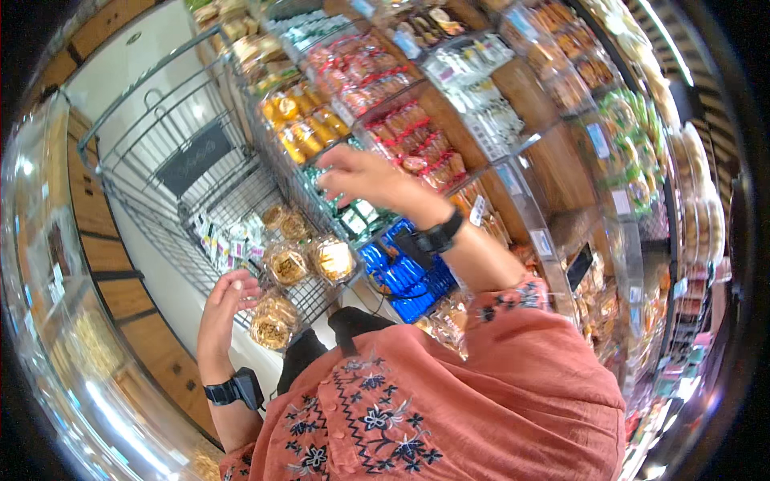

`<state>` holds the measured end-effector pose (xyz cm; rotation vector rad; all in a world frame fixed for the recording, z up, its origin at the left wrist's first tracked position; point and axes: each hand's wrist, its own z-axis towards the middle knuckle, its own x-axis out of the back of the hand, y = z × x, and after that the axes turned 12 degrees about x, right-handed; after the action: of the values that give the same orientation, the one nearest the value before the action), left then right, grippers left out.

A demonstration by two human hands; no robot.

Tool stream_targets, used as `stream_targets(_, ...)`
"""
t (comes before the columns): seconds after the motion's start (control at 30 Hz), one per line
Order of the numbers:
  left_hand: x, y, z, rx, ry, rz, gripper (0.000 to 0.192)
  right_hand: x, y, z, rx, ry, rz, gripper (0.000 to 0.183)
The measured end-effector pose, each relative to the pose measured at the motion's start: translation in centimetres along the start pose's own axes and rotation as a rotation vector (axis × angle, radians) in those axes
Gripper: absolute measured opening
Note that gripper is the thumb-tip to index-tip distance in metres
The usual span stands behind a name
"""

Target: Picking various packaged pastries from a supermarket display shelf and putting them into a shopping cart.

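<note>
My right hand [355, 174] is over the shelf bins, fingers spread and slightly curled, nothing visible in it. Beneath it lie green-wrapped snack packs [359, 217], with yellow-wrapped packs [301, 123] beyond and blue-wrapped packs [409, 270] nearer my body. My left hand [234, 291] is beside the metal shopping cart [168, 207], close to a clear package of round golden baked goods [275, 318]; whether it touches the package I cannot tell. More such round packages [289, 264] and a heap of small white packets [228, 240] lie in the cart.
Red-trimmed snack packs [415, 141] fill clear-walled bins on the right. White packs [475, 78] and green-bagged goods [628, 138] stand farther over. A wood-panelled counter with clear cases [90, 337] runs along the left. A dark sign [195, 156] hangs on the cart.
</note>
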<state>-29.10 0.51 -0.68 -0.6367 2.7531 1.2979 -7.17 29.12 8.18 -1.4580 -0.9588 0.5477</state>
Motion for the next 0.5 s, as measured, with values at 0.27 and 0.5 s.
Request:
stream_targets(0.27, -6.0, 2.8, -0.3, -0.025, -0.018, 0.024, 0.038, 28.5, -2.1, -8.8, -0.082, 0.416, -0.651, 0.049)
stream_targets(0.5, -9.1, 4.1, -0.3, -0.054, -0.01, 0.094, 0.039, 38.8, 4.2, -9.2, -0.291, 0.217, -1.104, 0.081)
